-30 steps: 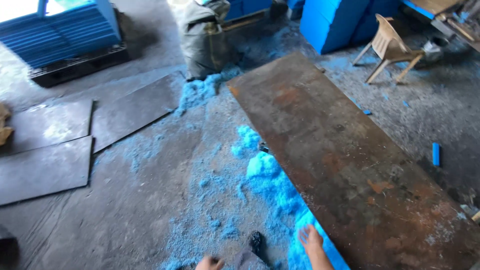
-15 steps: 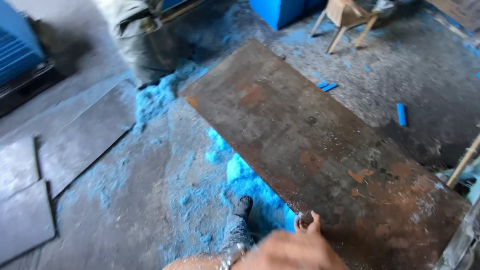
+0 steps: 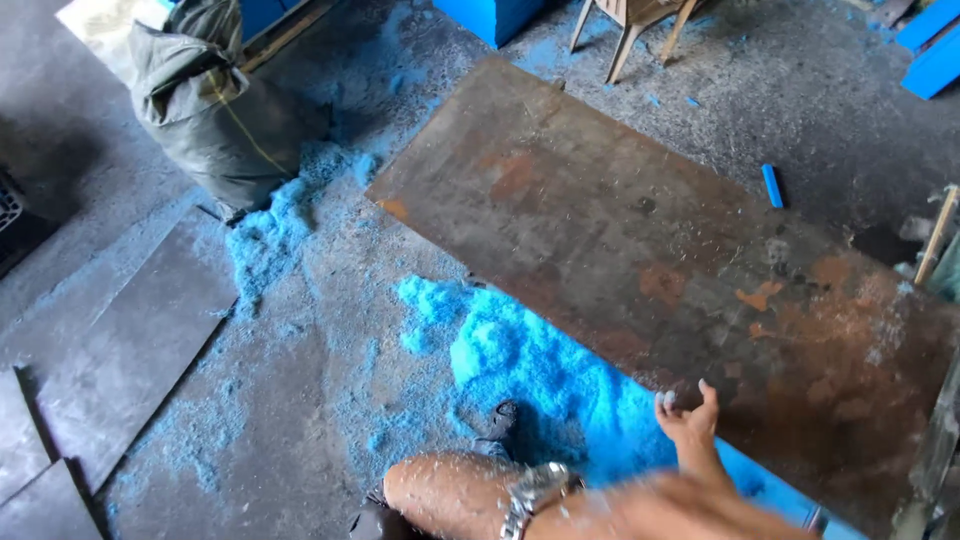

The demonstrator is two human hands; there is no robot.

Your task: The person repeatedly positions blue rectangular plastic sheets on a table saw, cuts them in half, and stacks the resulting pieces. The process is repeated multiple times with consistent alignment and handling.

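Observation:
My left forearm, dusted with pale flecks and wearing a metal wristwatch point(image 3: 535, 490), comes in from the bottom edge and reaches to the right. My left hand point(image 3: 685, 450) is blurred, with fingers apart and raised at the near edge of a large rusty steel plate point(image 3: 640, 230) that lies on the floor. Nothing is in the hand. A heap of bright blue granules point(image 3: 520, 360) lies just left of the hand, against the plate's edge. My dark shoe point(image 3: 503, 428) stands in that heap. My right hand is out of view.
A tied grey-green sack point(image 3: 215, 115) stands at the upper left, with blue granules spilled below it. Dark flat sheets point(image 3: 140, 330) lie at the left. A small blue stick point(image 3: 771, 185) lies beyond the plate, wooden chair legs point(image 3: 625, 35) at the top, and blue blocks point(image 3: 935, 50) at the top right.
The view has swung left and closer to the plate. My left hand has come up and right along the plate's near edge. The second hand seen a second ago is gone.

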